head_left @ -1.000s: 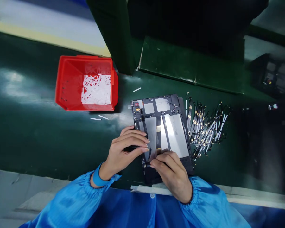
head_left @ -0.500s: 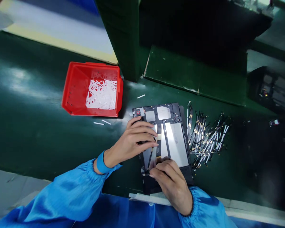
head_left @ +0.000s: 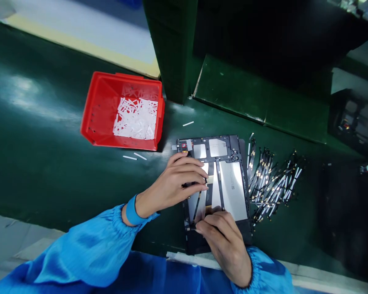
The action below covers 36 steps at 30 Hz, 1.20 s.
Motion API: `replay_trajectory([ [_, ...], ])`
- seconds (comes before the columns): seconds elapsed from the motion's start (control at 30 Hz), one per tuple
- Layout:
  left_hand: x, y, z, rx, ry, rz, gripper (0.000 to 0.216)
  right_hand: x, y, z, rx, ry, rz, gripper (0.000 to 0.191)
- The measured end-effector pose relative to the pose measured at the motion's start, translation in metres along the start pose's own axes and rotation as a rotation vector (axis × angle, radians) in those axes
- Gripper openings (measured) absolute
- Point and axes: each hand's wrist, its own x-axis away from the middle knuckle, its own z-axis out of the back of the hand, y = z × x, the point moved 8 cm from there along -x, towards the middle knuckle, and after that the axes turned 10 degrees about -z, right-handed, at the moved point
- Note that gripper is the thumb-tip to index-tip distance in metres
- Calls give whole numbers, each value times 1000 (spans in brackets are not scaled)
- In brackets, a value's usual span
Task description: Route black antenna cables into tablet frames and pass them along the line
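Observation:
An opened tablet [head_left: 234, 194] lies on the green bench, its silver battery panels and black frame exposed. Over its left side curves my left hand [head_left: 170, 183], closed, with a thin black flex cable [head_left: 198, 205] at its thumb and fingertips. That cable slants down toward the tablet's lower left corner. There, my right hand [head_left: 224, 241] is closed in a pinch by the cable's lower end; its fingertips hide whatever they grip. A second dark strip [head_left: 220, 183] runs lengthwise between the silver panels.
A red bin [head_left: 93, 118] with many white strips [head_left: 138, 122] stands at the left. Loose white strips [head_left: 188, 123] lie on the green bench [head_left: 79, 179]. Right of the tablet is a heap of flex cables [head_left: 272, 183]. A green ledge [head_left: 233, 94] and post [head_left: 178, 53] rise behind.
The whole view has shifted slightly, so bench items appear a little further right. Both hands keep nearly the same pose over the tablet.

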Motion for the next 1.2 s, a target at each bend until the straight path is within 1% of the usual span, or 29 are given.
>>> replay_trajectory([
  [0.13,0,1,0,-17,4,-3,1,2,1,-1,22,2,6,15],
  [0.33,0,3,2,-20,7,-13,3,5,0,-5,73,-11,57,20],
  [0.53,-1,2,1,-36,-8,2,3,6,1,-8,109,-21,44,23],
  [0.77,1,2,0,-44,-14,-3,4,8,2,-10,130,-30,46,21],
  [0.83,2,3,-1,-57,-19,0,14,7,2,-9,132,-32,49,20],
  [0.97,-2,9,-5,-110,-82,-39,58,6,0,-7,137,-30,70,20],
  [1.03,-3,13,-5,-155,-97,-82,71,5,-2,-5,148,-22,90,20],
  [1.1,2,15,-3,-220,-113,-99,75,2,-6,-2,176,-11,109,19],
  [1.2,23,19,-4,-315,-185,-110,64,-2,-14,2,237,5,127,26],
])
